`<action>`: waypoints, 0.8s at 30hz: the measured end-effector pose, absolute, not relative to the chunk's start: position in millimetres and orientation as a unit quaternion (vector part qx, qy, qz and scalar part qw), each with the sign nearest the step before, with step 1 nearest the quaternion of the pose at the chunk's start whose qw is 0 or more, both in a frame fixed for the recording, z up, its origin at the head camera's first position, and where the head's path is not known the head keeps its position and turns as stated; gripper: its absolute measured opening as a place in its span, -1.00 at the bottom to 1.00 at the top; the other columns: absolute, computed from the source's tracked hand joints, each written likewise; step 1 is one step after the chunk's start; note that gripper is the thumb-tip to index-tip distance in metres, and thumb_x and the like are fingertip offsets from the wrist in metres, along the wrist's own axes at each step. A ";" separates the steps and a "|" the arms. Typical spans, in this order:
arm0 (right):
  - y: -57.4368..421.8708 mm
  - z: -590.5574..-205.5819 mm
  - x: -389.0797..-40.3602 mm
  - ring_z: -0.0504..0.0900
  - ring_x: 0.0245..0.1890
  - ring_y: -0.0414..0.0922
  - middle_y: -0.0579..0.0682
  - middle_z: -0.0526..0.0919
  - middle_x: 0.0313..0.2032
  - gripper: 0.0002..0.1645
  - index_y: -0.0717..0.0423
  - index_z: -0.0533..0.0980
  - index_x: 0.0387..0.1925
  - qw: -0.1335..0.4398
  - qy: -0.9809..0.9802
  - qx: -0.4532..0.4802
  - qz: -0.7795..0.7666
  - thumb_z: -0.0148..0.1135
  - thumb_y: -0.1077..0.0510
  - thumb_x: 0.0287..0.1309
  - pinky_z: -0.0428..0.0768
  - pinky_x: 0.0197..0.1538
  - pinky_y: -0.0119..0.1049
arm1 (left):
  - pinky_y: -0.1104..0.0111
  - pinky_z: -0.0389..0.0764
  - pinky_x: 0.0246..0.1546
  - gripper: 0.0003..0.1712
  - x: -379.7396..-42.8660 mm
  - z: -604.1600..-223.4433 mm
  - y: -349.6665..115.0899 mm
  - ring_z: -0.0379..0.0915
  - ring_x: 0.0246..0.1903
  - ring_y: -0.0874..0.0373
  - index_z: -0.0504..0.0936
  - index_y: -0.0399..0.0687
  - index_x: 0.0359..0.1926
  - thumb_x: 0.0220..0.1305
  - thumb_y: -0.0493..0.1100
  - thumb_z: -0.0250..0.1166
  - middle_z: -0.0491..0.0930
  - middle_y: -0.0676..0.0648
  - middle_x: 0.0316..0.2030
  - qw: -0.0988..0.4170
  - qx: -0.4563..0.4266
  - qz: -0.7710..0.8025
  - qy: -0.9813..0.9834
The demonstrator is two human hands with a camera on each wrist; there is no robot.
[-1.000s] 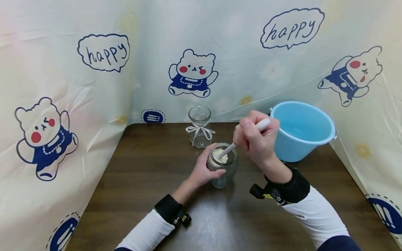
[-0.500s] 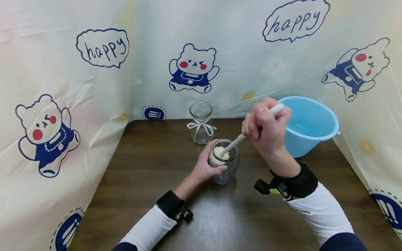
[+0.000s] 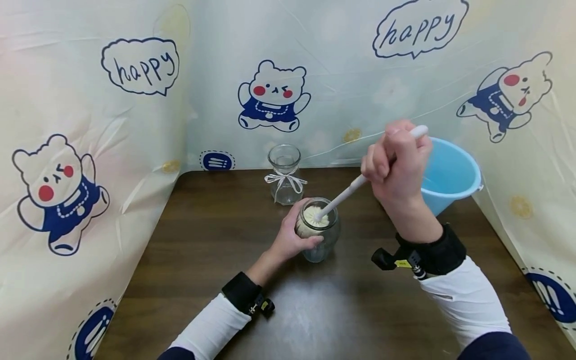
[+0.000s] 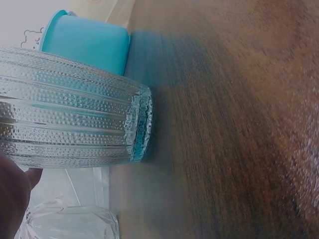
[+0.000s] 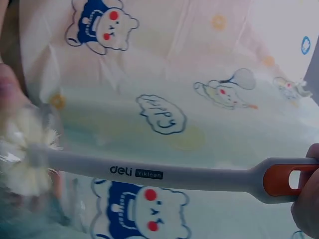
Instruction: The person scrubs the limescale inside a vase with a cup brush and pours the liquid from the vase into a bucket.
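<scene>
My left hand (image 3: 288, 239) grips a ribbed, dotted clear glass jar (image 4: 75, 112) near its mouth, thumb in front and fingers behind. The jar is upright, its base close over the tabletop. My right hand (image 3: 398, 162), raised above and to the right, holds a bottle brush (image 3: 344, 194) by the end of its handle. The pale handle slants down to cream bristles (image 3: 313, 215), which sit just inside the jar's mouth. In the right wrist view the handle (image 5: 209, 177) runs straight and ends in an orange part with a hole, beside the fingers.
A second glass jar (image 3: 284, 192) with a white bow stands behind the held one. At the right back is a light blue bucket (image 3: 443, 197), partly hidden by my right hand. The brown table (image 3: 216, 225) meets a printed curtain (image 3: 337, 65) at the back and sides.
My right hand has moved up and to the right, drawing the brush outward, so more of its handle shows above the jar. My left hand keeps its hold on the jar.
</scene>
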State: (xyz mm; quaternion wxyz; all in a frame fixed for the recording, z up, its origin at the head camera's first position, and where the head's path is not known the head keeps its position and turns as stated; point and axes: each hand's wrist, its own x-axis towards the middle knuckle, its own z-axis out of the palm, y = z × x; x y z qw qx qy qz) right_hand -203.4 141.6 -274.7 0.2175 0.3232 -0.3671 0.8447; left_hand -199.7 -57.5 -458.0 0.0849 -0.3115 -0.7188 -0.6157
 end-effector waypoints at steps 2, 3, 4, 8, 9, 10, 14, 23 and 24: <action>138.1 -283.3 -204.4 0.06 -0.95 -0.14 -0.03 0.19 -0.90 -0.57 0.17 0.16 -0.71 0.202 -0.379 0.312 0.847 -0.01 0.35 0.26 0.03 -0.82 -0.30 | 0.26 0.44 0.28 -0.01 -199.3 -458.6 -57.4 0.48 0.17 -0.25 0.36 -0.43 0.35 -0.17 -0.25 0.53 0.52 -0.45 0.20 0.085 -0.316 -0.615 -0.718; 135.5 -288.3 -204.5 0.06 -0.95 -0.14 -0.03 0.18 -0.90 -0.58 0.16 0.17 -0.71 0.190 -0.386 0.308 0.849 -0.03 0.36 0.26 0.02 -0.82 -0.30 | 0.18 0.46 0.28 -0.01 -199.6 -459.4 -57.4 0.48 0.16 -0.31 0.36 -0.44 0.35 -0.17 -0.25 0.53 0.52 -0.46 0.19 0.086 -0.319 -0.614 -0.717; 132.8 -293.1 -204.3 0.06 -0.95 -0.13 -0.03 0.18 -0.90 -0.59 0.16 0.19 -0.71 0.180 -0.397 0.303 0.847 -0.05 0.37 0.25 0.02 -0.82 -0.29 | 0.08 0.48 0.27 -0.01 -199.9 -459.9 -57.6 0.47 0.16 -0.37 0.36 -0.44 0.35 -0.17 -0.25 0.53 0.52 -0.48 0.19 0.088 -0.321 -0.614 -0.716; 125.5 -299.3 -203.1 0.07 -0.95 -0.10 0.00 0.17 -0.90 -0.56 0.17 0.23 -0.74 0.143 -0.434 0.294 0.839 -0.03 0.36 0.29 0.04 -0.83 -0.24 | -0.22 0.44 0.22 -0.01 -202.2 -459.9 -58.1 0.43 0.14 -0.49 0.35 -0.47 0.34 -0.16 -0.25 0.52 0.50 -0.52 0.18 0.093 -0.328 -0.618 -0.709; 125.6 -296.4 -203.1 0.06 -0.95 -0.10 0.01 0.17 -0.90 -0.55 0.17 0.22 -0.74 0.139 -0.435 0.293 0.840 -0.02 0.36 0.29 0.03 -0.82 -0.24 | -0.20 0.45 0.22 -0.02 -202.4 -459.3 -58.4 0.43 0.15 -0.47 0.35 -0.46 0.34 -0.14 -0.23 0.53 0.50 -0.52 0.18 0.094 -0.326 -0.617 -0.710; 126.6 -291.8 -203.6 0.05 -0.95 -0.10 0.01 0.17 -0.90 -0.54 0.18 0.21 -0.75 0.140 -0.435 0.292 0.840 -0.01 0.35 0.28 0.02 -0.82 -0.24 | -0.15 0.46 0.24 -0.02 -202.4 -458.4 -58.6 0.44 0.15 -0.45 0.35 -0.45 0.34 -0.13 -0.19 0.53 0.50 -0.51 0.17 0.094 -0.324 -0.616 -0.712; 135.8 -266.0 -208.4 0.02 -0.94 -0.13 -0.02 0.15 -0.90 -0.43 0.17 0.12 -0.83 0.163 -0.418 0.300 0.842 0.06 0.30 0.29 -0.03 -0.81 -0.27 | 0.23 0.44 0.28 0.05 -201.6 -456.4 -59.0 0.48 0.16 -0.21 0.36 -0.44 0.34 0.02 0.14 0.55 0.53 -0.45 0.18 0.094 -0.317 -0.611 -0.720; 128.6 -281.3 -212.8 0.13 -0.90 -0.08 -0.04 0.23 -0.87 -0.56 0.09 0.26 -0.69 0.093 -0.501 0.247 0.824 0.01 0.26 0.35 0.07 -0.76 -0.24 | 0.04 0.46 0.29 0.06 -215.6 -488.1 -57.5 0.46 0.20 -0.34 0.34 -0.37 0.40 -0.17 -0.17 0.57 0.51 -0.41 0.24 0.092 -0.315 -0.610 -0.721; 126.6 -285.5 -212.5 0.15 -0.90 -0.07 -0.03 0.25 -0.86 -0.57 0.10 0.27 -0.67 0.082 -0.511 0.245 0.820 0.01 0.24 0.37 0.09 -0.76 -0.23 | 0.00 0.45 0.29 0.08 -218.5 -493.6 -57.7 0.45 0.21 -0.34 0.34 -0.35 0.41 -0.20 -0.20 0.57 0.51 -0.39 0.25 0.093 -0.313 -0.610 -0.722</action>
